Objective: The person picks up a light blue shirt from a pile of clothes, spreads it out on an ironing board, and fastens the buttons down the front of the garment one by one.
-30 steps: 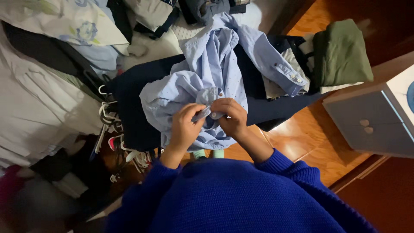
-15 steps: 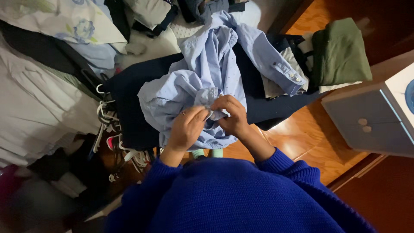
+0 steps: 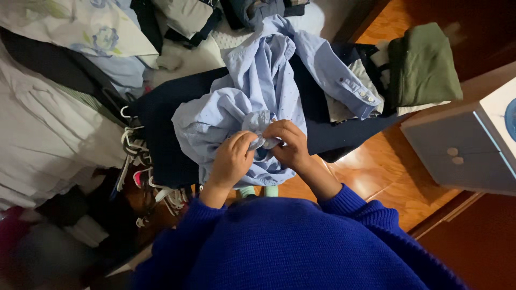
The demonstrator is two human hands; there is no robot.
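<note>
Bed [image 3: 48, 123]: piled clothes.
Shirt [image 3: 252, 91]: pale blue, heaped at the bed's near edge; likely light, limp, best taken at the placket.
Green garment [image 3: 424, 64]: folded, right of shirt.
Hangers [image 3: 145, 172]: left of shirt.
Left hand [image 3: 231, 161], right hand [image 3: 287, 145]: both pinching shirt's button edge.
</note>
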